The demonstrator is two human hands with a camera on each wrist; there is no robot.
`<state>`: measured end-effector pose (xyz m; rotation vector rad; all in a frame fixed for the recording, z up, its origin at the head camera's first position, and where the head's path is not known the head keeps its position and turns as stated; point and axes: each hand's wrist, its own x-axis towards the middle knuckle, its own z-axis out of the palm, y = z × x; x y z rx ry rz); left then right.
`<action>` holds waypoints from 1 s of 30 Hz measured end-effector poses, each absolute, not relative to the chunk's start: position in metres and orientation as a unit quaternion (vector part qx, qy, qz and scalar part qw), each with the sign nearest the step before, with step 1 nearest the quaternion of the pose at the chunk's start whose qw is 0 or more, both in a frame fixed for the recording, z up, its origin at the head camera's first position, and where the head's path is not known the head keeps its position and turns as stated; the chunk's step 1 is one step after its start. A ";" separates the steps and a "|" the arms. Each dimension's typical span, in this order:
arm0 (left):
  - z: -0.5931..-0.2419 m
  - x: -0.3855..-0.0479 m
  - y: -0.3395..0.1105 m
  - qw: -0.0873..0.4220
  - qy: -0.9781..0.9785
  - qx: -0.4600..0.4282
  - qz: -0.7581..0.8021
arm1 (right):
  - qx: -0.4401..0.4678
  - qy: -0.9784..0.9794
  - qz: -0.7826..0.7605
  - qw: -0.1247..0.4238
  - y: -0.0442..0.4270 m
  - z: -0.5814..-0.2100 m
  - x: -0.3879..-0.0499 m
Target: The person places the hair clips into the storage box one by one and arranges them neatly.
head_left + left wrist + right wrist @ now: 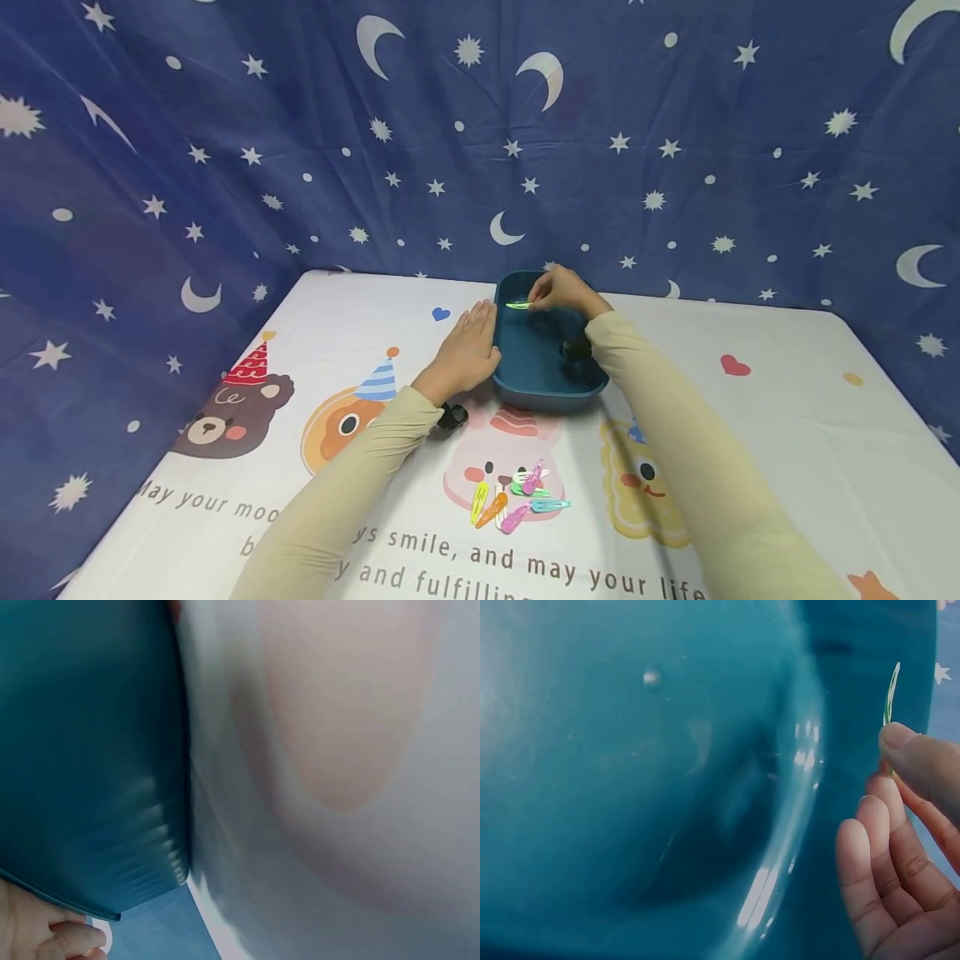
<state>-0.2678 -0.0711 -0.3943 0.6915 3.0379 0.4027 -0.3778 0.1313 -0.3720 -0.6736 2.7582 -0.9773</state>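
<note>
A deep teal plastic bin (543, 400) stands near the back edge of the table. My right hand (561, 290) is over its far end, pinching a slim green snap hair clip (519, 306) between thumb and index finger. In the right wrist view the clip (890, 694) points up from the fingertips, apart from the bin floor (667, 787), while the other fingers curl loosely. Against the bin's left side my left hand (467, 346) rests with straight fingers. The left wrist view shows part of that hand (45, 926) beside the bin wall (90, 765).
Several colourful snap hair clips (517, 497) lie in a loose pile on the white printed tablecloth (787, 400), in front of the bin. A blue curtain (450, 208) with moons and stars hangs right behind the bin and along the left side.
</note>
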 end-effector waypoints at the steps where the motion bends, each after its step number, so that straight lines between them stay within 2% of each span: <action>1: -0.394 -0.268 -0.071 0.000 0.968 0.219 0.122 | -0.222 0.917 -0.324 0.071 0.131 -0.373 -0.378; 30: -0.393 -0.268 -0.069 0.004 0.971 0.213 0.107 | -0.216 0.930 -0.252 0.160 0.117 -0.384 -0.374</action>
